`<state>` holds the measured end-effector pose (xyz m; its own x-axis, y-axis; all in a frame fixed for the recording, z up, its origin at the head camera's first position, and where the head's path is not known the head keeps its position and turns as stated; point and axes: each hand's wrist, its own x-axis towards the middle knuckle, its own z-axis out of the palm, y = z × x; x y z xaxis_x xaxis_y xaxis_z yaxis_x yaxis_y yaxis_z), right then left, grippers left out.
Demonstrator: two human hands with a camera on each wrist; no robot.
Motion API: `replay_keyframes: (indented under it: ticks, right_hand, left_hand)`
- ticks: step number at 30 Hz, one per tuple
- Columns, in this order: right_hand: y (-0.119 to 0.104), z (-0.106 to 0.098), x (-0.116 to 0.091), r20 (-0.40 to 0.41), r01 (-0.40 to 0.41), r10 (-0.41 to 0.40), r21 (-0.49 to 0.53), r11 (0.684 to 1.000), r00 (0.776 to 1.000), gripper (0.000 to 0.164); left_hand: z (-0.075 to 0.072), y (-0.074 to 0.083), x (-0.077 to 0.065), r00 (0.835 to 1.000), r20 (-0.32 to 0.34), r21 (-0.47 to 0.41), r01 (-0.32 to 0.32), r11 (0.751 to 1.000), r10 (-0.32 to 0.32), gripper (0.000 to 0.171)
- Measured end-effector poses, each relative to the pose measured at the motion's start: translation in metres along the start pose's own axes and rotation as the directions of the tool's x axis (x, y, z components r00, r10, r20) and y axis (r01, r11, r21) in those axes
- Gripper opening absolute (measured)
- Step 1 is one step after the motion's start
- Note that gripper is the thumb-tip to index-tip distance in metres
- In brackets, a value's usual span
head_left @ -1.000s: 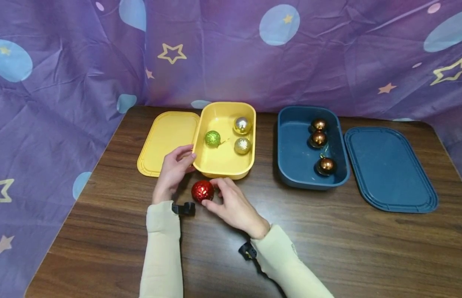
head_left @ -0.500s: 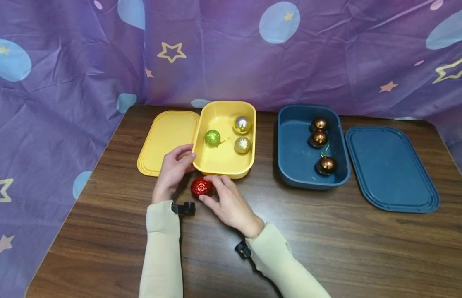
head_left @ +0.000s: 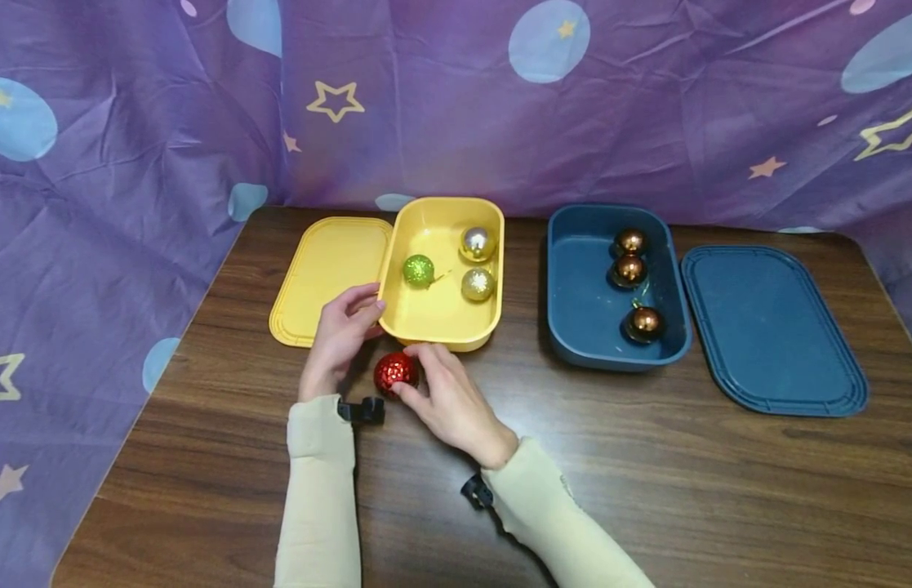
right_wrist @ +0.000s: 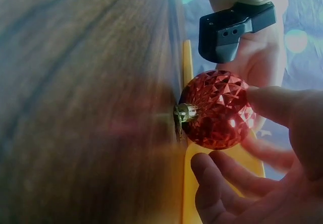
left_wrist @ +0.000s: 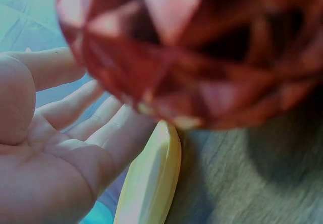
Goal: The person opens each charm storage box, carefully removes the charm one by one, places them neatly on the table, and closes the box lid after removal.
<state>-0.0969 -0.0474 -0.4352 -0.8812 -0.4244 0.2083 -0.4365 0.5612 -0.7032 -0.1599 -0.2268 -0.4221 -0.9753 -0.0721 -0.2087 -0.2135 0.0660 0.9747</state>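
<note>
A faceted red Christmas ball [head_left: 394,374] is just in front of the yellow box [head_left: 441,331], pinched between the thumb and fingers of my right hand [head_left: 456,400]. Its gold cap faces the table in the right wrist view, where the ball [right_wrist: 219,110] touches the thumb. My left hand [head_left: 341,335] is at the box's near left corner, fingertips at the rim. From the left wrist its fingers [left_wrist: 86,118] look extended, with the blurred red ball in front. Inside the yellow box lie a green glitter ball [head_left: 419,270], a silver-gold ball [head_left: 476,243] and a pale gold ball [head_left: 478,283].
A blue box [head_left: 584,302] on the right holds three shiny brown balls [head_left: 644,324]. Its blue lid [head_left: 775,327] lies to its right. Left of the yellow box is a yellow lid [head_left: 331,278]. A purple cloth [head_left: 441,106] hangs behind the wooden table [head_left: 647,490].
My right hand has shifted slightly left, its fingers now farther over the red ball. The ball has moved a little left with it. My left hand has stayed at the box corner.
</note>
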Motion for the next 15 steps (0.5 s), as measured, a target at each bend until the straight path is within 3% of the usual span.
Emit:
replay_keyframes:
  ticks: [6, 15]
  right_hand:
    - [-0.0008, -0.0038, -0.0001, 0.048, 0.037, -0.036, -0.029, 0.999, 0.998, 0.044]
    - [-0.0016, -0.0053, 0.0001, 0.063, -0.051, 0.053, -0.034, 0.998, 0.997, 0.038]
  left_hand:
    - [0.0003, -0.0001, -0.0002, 1.0, -0.001, 0.005, -0.002, 1.0, 0.002, 0.042]
    - [0.0001, -0.0006, 0.0002, 1.0, 0.0, 0.015, -0.001, 1.0, 0.001, 0.042]
